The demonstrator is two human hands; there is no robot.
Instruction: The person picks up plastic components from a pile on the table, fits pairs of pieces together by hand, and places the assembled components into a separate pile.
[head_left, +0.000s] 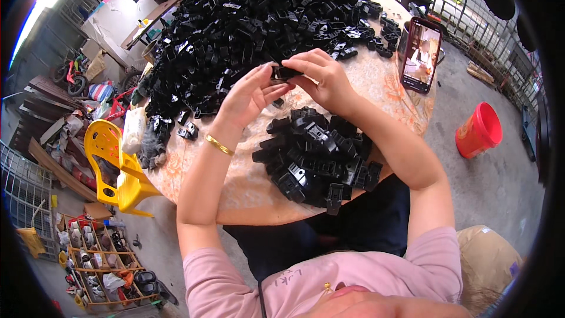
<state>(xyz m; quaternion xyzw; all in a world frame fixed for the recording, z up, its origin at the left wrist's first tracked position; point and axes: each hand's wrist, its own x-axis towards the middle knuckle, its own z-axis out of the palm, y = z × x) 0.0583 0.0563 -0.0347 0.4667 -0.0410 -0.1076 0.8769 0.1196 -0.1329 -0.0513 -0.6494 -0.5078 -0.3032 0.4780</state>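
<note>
Between my two hands, above the round table (235, 197), is a small black plastic part (285, 73). My right hand (321, 76) pinches it from the right with thumb and fingers. My left hand (250, 95) meets its left side, fingertips closed against it and the palm partly turned up; a gold bangle (219, 145) is on that wrist. Beyond my hands rises a large heap of loose black plastic parts (235, 17). Nearer me, by the table's edge, lies a smaller pile of similar black parts (318, 153), below my right forearm.
A phone (421, 54) showing a video stands upright at the table's right. On the floor are a red bucket (479, 131) to the right and a yellow chair (118, 168) to the left. A shoe rack (103, 259) stands at lower left. A white packet (134, 129) sits at the table's left edge.
</note>
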